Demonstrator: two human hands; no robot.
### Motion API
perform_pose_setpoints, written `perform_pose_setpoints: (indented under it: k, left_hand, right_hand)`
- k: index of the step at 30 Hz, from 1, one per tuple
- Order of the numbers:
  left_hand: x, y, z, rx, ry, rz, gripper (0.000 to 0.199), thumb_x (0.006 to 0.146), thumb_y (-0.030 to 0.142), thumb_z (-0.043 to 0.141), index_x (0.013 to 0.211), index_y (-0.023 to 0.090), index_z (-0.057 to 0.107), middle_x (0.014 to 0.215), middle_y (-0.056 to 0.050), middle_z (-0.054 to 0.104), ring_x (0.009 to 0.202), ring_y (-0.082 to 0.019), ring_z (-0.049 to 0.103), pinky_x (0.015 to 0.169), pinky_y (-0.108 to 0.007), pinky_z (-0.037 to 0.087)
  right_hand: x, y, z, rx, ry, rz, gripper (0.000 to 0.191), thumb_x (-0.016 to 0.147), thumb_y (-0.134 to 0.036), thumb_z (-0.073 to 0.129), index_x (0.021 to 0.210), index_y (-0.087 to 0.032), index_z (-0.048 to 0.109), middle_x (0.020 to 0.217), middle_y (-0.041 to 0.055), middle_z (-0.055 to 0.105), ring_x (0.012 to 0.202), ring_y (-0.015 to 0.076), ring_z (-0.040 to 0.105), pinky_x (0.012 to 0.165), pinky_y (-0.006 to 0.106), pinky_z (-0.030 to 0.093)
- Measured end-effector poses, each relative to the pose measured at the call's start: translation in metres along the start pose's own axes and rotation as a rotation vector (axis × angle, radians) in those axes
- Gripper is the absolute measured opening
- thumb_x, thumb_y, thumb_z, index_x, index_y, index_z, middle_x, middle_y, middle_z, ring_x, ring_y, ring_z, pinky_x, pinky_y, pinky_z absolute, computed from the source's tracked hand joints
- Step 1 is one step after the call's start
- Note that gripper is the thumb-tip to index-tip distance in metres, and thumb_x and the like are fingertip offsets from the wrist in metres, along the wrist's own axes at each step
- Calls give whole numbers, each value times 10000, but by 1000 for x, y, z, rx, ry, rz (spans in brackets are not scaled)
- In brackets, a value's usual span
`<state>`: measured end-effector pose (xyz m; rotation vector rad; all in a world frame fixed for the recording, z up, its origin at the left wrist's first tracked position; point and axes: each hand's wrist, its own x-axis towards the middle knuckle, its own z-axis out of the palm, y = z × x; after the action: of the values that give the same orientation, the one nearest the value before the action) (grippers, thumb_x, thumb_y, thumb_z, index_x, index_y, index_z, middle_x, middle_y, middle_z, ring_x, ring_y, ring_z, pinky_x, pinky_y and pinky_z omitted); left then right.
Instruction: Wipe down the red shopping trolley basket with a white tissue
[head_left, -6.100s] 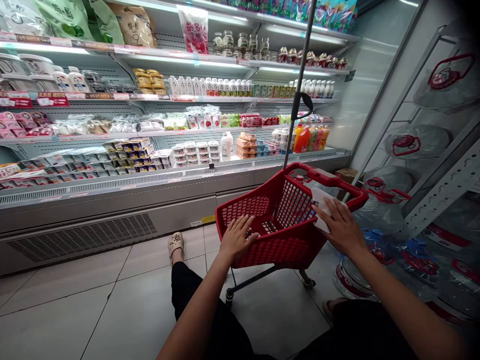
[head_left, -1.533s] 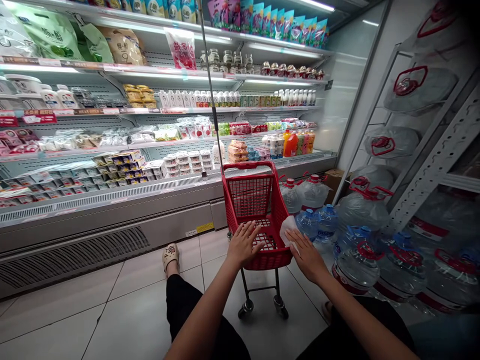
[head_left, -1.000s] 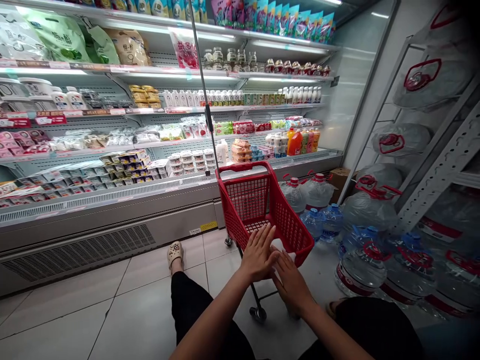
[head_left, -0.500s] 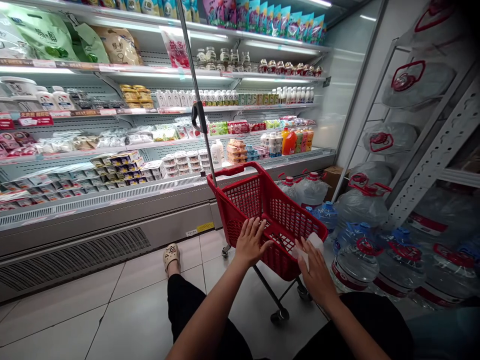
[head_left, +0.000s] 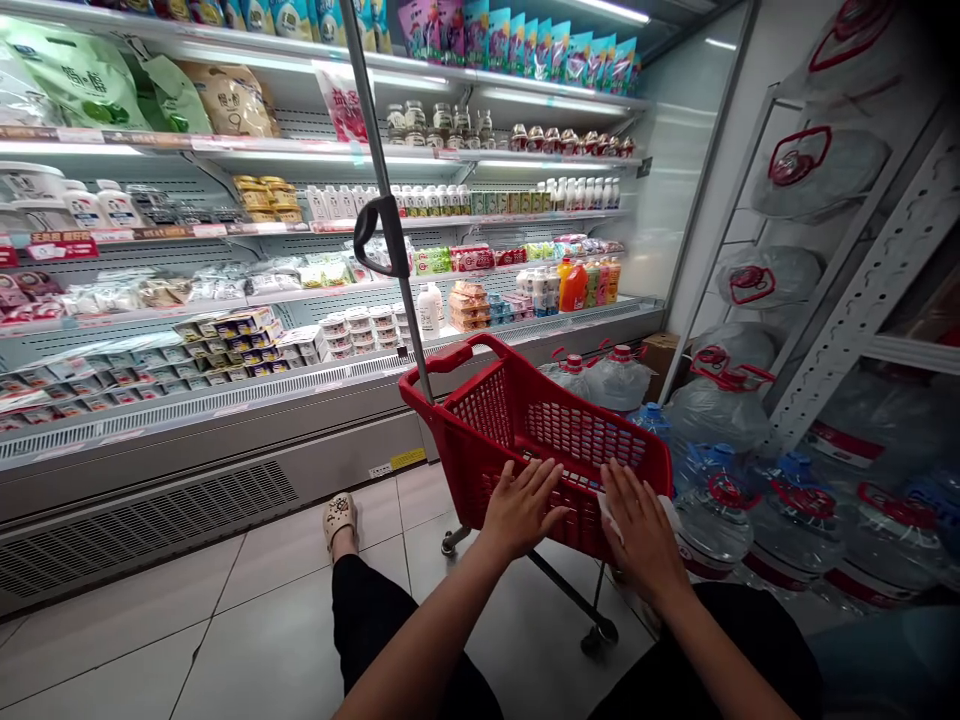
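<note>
A red shopping cart (head_left: 480, 495) with a perforated basket and a tall metal pole stands in front of me, turned at an angle. My left hand (head_left: 521, 510) is at the near side of its basket, fingers spread and nothing in it; whether it touches the plastic I cannot tell. Beside it, my right hand (head_left: 641, 535) has its fingers stretched along the basket's right end. A crumpled white tissue (head_left: 670, 512) is held under that hand, its edges showing at both sides; the palm hides the rest. A black handle (head_left: 384, 238) is fixed on the pole.
An open chiller (head_left: 330, 400) with shelves of packaged dairy goods runs behind the cart. Large water bottles (head_left: 712, 520) crowd the floor to the right, beside a white metal rack (head_left: 832, 300). My left foot in a beige clog (head_left: 341, 522) rests on the floor tiles (head_left: 247, 610).
The cart has swung round, its near end shifting right and its handle end slightly left. Both hands have moved a little to the right, and the tissue has moved right with my right hand.
</note>
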<state>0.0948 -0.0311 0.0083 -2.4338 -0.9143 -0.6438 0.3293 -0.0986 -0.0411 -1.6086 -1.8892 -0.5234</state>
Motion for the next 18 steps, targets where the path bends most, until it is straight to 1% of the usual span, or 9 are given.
perform_pose_setpoints:
  k: [2,3,4,6,8,10,13,16,18]
  left_hand:
    - [3,-18,-9,-5,4,-17,562,1053,589,424,1579,391,405,1580,24,517,1457,-225,472,1312,-504,-8]
    - [4,-29,-14,1,15,-77,525,1055,578,434,1553,411,444,1563,26,537,1447,-236,486,1302,-549,-57]
    - [5,-41,-20,12,14,-127,495,1066,547,429,1544,421,452,1565,25,534,1459,-247,473,1285,-592,-96]
    - [4,-62,-31,29,5,-171,471,1076,512,423,1539,428,458,1575,22,519,1486,-272,436,1257,-658,-121]
    - [3,-73,-40,29,-4,-195,466,1073,517,425,1523,414,487,1562,10,535,1486,-297,433,1239,-693,-134]
    - [2,-70,-44,13,-10,-214,467,1068,533,427,1501,387,525,1522,-1,580,1456,-309,467,1233,-701,-148]
    - [3,-52,-42,-16,-7,-248,481,1066,546,416,1469,333,568,1452,-13,644,1386,-303,527,1248,-675,-162]
    - [4,-36,-38,-20,-8,-283,492,1063,555,405,1425,291,610,1364,-27,698,1316,-308,564,1252,-674,-161]
    - [3,-32,-36,-11,-12,-290,501,1058,567,407,1414,285,619,1335,-33,712,1292,-315,572,1249,-684,-160]
  right_hand:
    - [-5,18,6,3,16,108,685,1061,-404,267,1682,-231,38,1736,78,192,1569,299,247,1242,555,286]
    - [-8,26,10,4,28,155,673,1063,-403,253,1682,-222,57,1728,90,219,1566,300,255,1242,557,287]
    - [-10,34,14,4,41,191,664,1065,-406,246,1680,-212,86,1712,105,258,1559,303,269,1243,560,286]
    - [-14,47,24,-2,71,231,655,1062,-421,243,1669,-194,150,1662,136,352,1535,317,313,1235,572,295]
    - [-14,53,33,-17,89,258,658,1055,-435,250,1657,-177,193,1618,165,404,1513,343,339,1214,596,313]
    - [-11,48,39,-39,99,264,665,1049,-436,266,1651,-161,200,1597,191,417,1503,372,342,1199,629,310]
    - [5,16,43,-40,97,188,693,1046,-425,321,1659,-149,153,1598,212,408,1511,385,321,1202,647,284]
    - [28,-38,44,18,78,49,747,1035,-393,378,1670,-147,73,1614,209,390,1528,372,296,1215,631,276]
    - [44,-76,45,91,76,-25,765,1032,-355,383,1673,-149,21,1630,189,377,1539,348,284,1228,607,277]
